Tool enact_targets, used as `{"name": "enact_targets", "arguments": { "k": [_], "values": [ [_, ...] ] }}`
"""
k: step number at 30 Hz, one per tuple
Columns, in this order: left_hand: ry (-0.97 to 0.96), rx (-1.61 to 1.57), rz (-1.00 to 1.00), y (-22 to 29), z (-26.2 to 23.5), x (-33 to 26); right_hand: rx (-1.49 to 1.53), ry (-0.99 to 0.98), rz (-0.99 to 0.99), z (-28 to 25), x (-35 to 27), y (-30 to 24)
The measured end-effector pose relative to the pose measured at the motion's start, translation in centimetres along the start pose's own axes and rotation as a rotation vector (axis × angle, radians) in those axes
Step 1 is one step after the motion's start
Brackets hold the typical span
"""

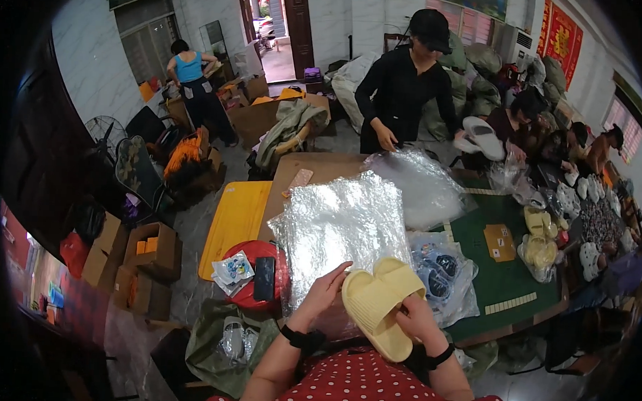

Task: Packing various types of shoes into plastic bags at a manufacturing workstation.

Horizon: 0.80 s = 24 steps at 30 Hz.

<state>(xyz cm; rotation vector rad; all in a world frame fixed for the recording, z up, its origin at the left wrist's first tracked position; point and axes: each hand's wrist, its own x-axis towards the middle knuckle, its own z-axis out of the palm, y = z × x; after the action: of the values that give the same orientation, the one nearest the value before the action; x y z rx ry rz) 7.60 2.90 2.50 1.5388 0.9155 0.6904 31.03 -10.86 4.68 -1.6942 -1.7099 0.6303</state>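
From my end I see the pair of yellow slippers (363,301) tilted up in front of the red dotted dress (350,385), just above the near edge of the tabletop (480,271). My right hand (414,318) is clamped on them, fingers tucked in at a strap. My left hand (325,289) has its fingers extended and isn't wrapped round anything; I can't tell whether its fingertips touch the slipper's side or stop just short.

That one-sided hold worries me most: if the right fingers relax, the pair could twist apart or drop, since the left gives little visible support. The stack of clear plastic (345,215) behind looks slick and loose, so a brush from the left fingers could slide the upper sheets out of line. Swinging the slippers rightward might bump the bagged blue shoes (440,272). A careless left elbow could also catch the black phone (264,278) on the red stool (243,300).
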Motion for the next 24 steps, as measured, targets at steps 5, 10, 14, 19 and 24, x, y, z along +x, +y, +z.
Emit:
{"name": "enact_targets", "arguments": {
  "k": [5,10,14,19,24],
  "values": [
    [-0.068,0.164,0.209,0.8,0.0,-0.5,-0.138,0.000,0.027,0.0,-0.3,0.1],
    [-0.040,0.741,0.398,2.7,0.2,-0.7,-0.258,0.025,-0.051,0.3,-0.2,-0.6],
    [-0.064,0.857,0.522,3.6,0.0,-1.4,-0.317,0.064,0.043,0.4,0.0,-0.2],
    [-0.100,0.841,0.530,2.7,1.3,-1.6,-0.324,-0.017,-0.121,1.2,-0.1,-0.2],
    [-0.123,0.830,0.516,3.2,1.4,-1.8,-0.298,-0.022,-0.053,1.7,1.1,-0.1]
  ]
}}
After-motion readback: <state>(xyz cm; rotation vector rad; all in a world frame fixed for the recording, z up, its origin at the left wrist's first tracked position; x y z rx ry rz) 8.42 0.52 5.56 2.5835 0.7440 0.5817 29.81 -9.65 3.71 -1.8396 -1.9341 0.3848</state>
